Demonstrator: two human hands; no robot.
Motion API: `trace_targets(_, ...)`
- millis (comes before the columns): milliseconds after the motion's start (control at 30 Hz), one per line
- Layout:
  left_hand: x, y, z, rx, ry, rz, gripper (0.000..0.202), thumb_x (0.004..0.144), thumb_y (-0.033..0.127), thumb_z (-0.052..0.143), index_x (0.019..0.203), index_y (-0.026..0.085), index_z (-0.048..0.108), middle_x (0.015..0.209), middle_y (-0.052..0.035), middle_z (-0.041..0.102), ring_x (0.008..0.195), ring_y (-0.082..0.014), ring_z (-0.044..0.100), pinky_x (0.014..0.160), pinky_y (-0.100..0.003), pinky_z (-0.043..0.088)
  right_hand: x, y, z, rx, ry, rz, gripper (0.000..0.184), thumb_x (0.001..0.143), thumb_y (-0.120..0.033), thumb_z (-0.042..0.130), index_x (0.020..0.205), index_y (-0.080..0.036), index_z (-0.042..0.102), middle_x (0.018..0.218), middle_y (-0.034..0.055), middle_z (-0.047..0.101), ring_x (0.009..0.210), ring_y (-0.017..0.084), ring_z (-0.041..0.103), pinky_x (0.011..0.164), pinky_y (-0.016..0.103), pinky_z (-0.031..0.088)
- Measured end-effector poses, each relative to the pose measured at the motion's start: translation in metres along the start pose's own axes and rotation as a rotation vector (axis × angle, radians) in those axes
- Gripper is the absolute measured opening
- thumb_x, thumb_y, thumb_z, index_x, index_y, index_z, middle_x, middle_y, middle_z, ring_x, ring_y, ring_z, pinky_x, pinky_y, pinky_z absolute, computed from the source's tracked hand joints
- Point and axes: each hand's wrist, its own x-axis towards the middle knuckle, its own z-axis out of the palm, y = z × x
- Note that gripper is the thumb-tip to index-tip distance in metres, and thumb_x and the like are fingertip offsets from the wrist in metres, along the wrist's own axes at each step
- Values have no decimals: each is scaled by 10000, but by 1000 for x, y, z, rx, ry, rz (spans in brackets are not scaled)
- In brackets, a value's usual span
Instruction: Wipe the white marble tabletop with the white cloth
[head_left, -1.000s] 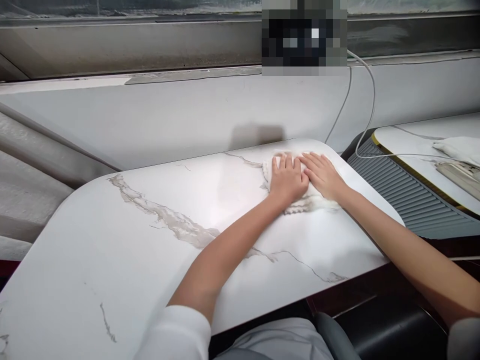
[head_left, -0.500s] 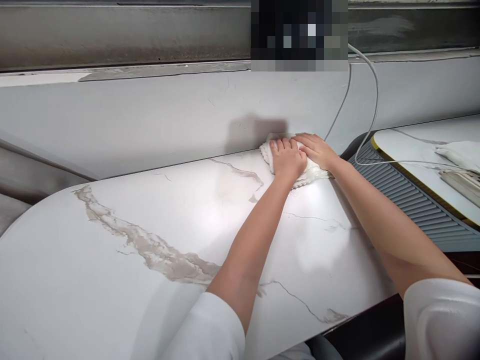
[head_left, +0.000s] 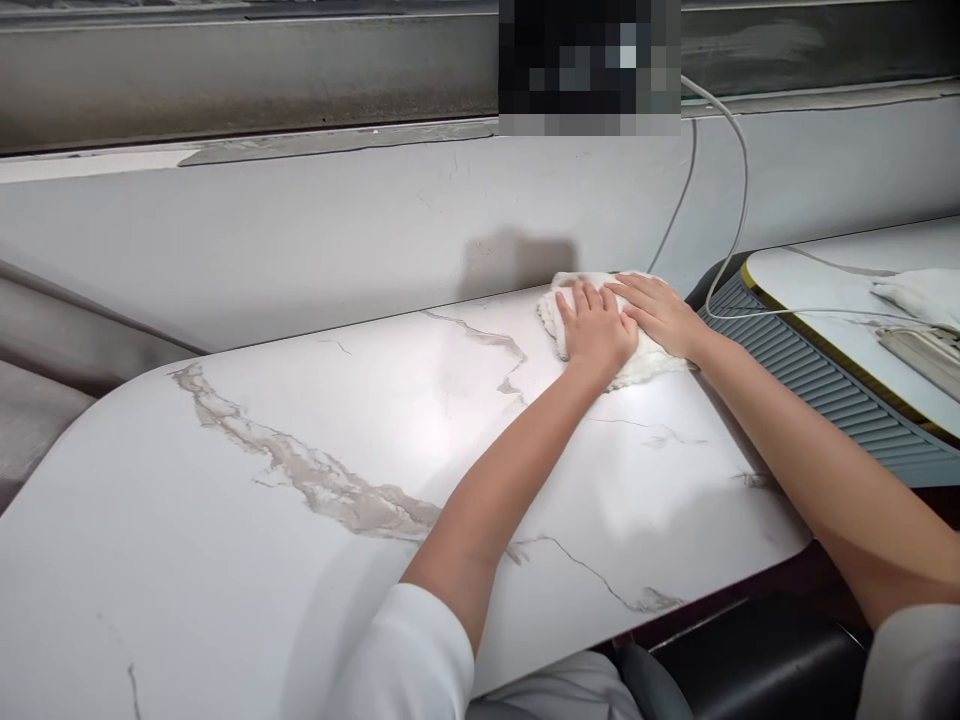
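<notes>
A white cloth (head_left: pixel 651 368) with a ruffled edge is spread near the back right corner of a marble-patterned tabletop (head_left: pixel 352 400). Pressed flat on the cloth's middle is my left hand (head_left: pixel 598 325), its fingers spread apart. My right hand (head_left: pixel 660 312) lies on the cloth's right part with outstretched fingers, its fingertips close to the left hand's knuckles. Neither hand's fingers wrap round the cloth. Parts of the cloth are hidden under both palms.
Behind the table stands a light wall (head_left: pixel 337 240) below a ledge. A thin white cable (head_left: pixel 744 190) loops down to the right. Beyond the right end are a grey ribbed panel (head_left: pixel 817 360) and another marbled tabletop (head_left: pixel 832 285) with a white cloth (head_left: pixel 919 295). A black seat (head_left: pixel 757 655) is below the front edge.
Both hands and the cloth have slid a little right, toward the table's right end. The camera view has shifted slightly, and the table's front right corner now shows.
</notes>
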Motion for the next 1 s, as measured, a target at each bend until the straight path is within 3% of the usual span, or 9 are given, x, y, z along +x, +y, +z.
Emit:
trace_targets(233,-53,24,-8,-40,30,90,549,988,314,298,1446,32,408,1505,-197,417,1431,-336,307,1187,-558,177,-69,-15,-14,-44,5,-7,571,986,-456,173,1483,-255,368,1557,72,371,1456,254,286,1189,538,205)
trace_targets(433,-107,44,-20,-50,37,188,566,986,317,315,1441,-7,405,1495,-243,412,1419,-364,325,1171,-580,210,-133,-39,-26,-75,9,31,548,983,-411,213,1528,-357,251,1582,1,328,1460,262,280,1196,535,215)
trace_targets(567,-138,52,-28,-43,31,235,574,981,329,312,1441,0,418,1497,-240,411,1422,-384,314,1156,-599,235,-169,-55,-31,-51,-9,52,546,994,-415,221,1535,-345,235,1597,21,296,1474,257,242,1213,515,166)
trace_targets(733,-166,55,-36,-42,27,287,582,973,331,296,1445,12,418,1494,-227,422,1416,-392,323,1144,-608,255,-202,-73,-33,-66,11,51,547,1001,-400,222,1540,-309,233,1594,55,295,1476,266,233,1215,515,158)
trace_targets(1000,-200,55,-45,-71,13,344,594,954,347,307,1442,34,441,1489,-195,444,1411,-390,337,1140,-600,295,-238,-103,-32,-64,39,97,618,945,-393,260,1528,-498,80,1611,-58,240,1461,290,267,1207,575,192)
